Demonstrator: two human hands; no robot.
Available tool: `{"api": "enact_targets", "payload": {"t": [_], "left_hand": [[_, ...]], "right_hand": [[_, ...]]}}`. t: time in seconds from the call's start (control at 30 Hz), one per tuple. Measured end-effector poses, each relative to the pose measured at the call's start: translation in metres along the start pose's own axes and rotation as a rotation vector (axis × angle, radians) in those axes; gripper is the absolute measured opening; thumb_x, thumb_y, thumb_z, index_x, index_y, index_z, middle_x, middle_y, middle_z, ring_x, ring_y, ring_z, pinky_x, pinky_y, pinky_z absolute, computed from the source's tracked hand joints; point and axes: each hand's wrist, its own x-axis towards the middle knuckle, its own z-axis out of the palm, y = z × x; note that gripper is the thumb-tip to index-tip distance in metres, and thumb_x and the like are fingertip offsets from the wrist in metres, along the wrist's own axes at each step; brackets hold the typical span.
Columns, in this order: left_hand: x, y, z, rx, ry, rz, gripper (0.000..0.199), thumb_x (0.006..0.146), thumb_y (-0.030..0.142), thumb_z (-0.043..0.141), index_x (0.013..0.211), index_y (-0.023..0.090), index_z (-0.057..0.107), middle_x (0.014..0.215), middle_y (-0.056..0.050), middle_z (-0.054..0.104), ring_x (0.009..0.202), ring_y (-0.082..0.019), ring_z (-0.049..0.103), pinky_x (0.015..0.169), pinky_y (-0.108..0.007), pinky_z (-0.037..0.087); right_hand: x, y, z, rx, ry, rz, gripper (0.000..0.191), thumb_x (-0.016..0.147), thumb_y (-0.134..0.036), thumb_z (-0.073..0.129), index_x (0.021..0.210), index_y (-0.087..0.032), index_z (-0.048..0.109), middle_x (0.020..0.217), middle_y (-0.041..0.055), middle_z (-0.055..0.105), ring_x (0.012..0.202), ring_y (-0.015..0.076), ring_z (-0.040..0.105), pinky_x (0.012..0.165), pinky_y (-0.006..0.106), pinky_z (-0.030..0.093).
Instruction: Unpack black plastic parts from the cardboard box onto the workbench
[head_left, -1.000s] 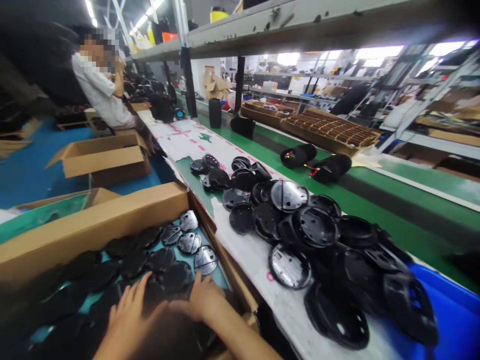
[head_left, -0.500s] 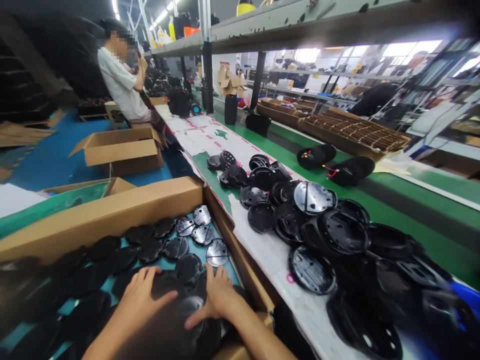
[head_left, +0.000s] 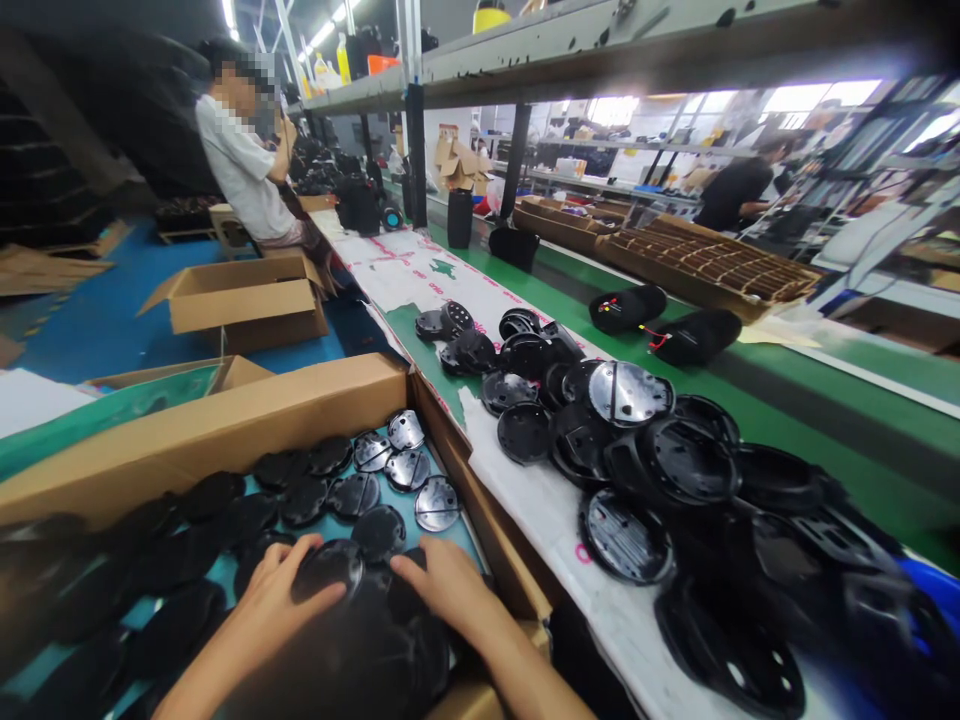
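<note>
A cardboard box (head_left: 202, 440) with a teal lining (head_left: 225, 572) holds rows of black round plastic discs (head_left: 379, 533) laid flat, several with shiny grey faces (head_left: 436, 504). My left hand (head_left: 281, 595) curls over the edge of one black disc (head_left: 328, 568) near the front of the box. My right hand (head_left: 442, 585) lies a little to the right, its fingers extended and resting among the discs. A dark blurred mass fills the bottom of the view below my hands, hiding the box's near part.
A large heap of black discs (head_left: 628, 393) lies on the white-covered bench right of the box. Beyond it run a green conveyor belt (head_left: 862, 470), black padded cases (head_left: 694, 337) and a slotted wooden tray (head_left: 709, 258). A seated co-worker (head_left: 240, 170) and a floor carton (head_left: 240, 305) are left.
The view has swung so the scene sits further right than a second ago. My hands have moved up into the box, and the left hand now curls over a disc.
</note>
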Motion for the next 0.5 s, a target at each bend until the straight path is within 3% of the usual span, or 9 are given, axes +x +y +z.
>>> {"api": "enact_targets", "payload": {"t": [0.13,0.23,0.3,0.43,0.5], "left_hand": [[-0.002,0.0,0.002,-0.028,0.014,-0.012,0.067,0.066,0.067,0.056,0.112,0.02,0.047,0.119,-0.012,0.047,0.117,-0.034,0.044,0.106,-0.048,0.031],[-0.001,0.002,0.006,-0.081,0.018,-0.076,0.079,0.063,0.072,0.059,0.12,0.02,0.039,0.115,-0.014,0.049,0.118,-0.036,0.045,0.102,-0.049,0.035],[0.002,0.003,0.006,-0.126,0.027,-0.118,0.087,0.061,0.073,0.058,0.125,0.018,0.035,0.115,-0.015,0.05,0.117,-0.036,0.048,0.1,-0.047,0.037],[0.006,0.005,-0.002,-0.223,-0.054,-0.129,0.073,0.062,0.074,0.057,0.104,0.014,0.052,0.094,-0.012,0.062,0.091,-0.034,0.059,0.084,-0.043,0.045],[0.005,0.008,-0.011,-0.301,-0.104,-0.124,0.072,0.061,0.073,0.06,0.098,0.012,0.056,0.088,-0.012,0.065,0.086,-0.034,0.06,0.079,-0.041,0.047]], "right_hand": [[0.003,-0.003,-0.001,-0.048,0.093,0.121,0.036,0.095,-0.047,0.049,0.098,-0.015,0.065,0.098,0.006,0.068,0.093,0.0187,0.065,0.088,0.043,0.051],[0.005,-0.006,-0.008,-0.016,0.193,0.146,0.035,0.097,-0.044,0.046,0.104,-0.014,0.063,0.099,0.0061,0.068,0.093,0.0186,0.066,0.087,0.043,0.052],[0.006,-0.007,-0.011,0.036,0.224,0.08,0.034,0.098,-0.043,0.045,0.106,-0.015,0.062,0.098,0.0053,0.068,0.092,0.0181,0.065,0.086,0.041,0.052],[0.003,-0.004,-0.005,0.113,0.084,-0.108,0.043,0.097,-0.048,0.044,0.085,-0.012,0.065,0.081,0.0005,0.067,0.081,0.0175,0.067,0.077,0.036,0.054],[-0.001,-0.002,0.001,0.116,0.004,-0.17,0.044,0.094,-0.052,0.048,0.082,-0.013,0.066,0.082,0.0019,0.068,0.086,0.0182,0.067,0.081,0.039,0.054]]}}
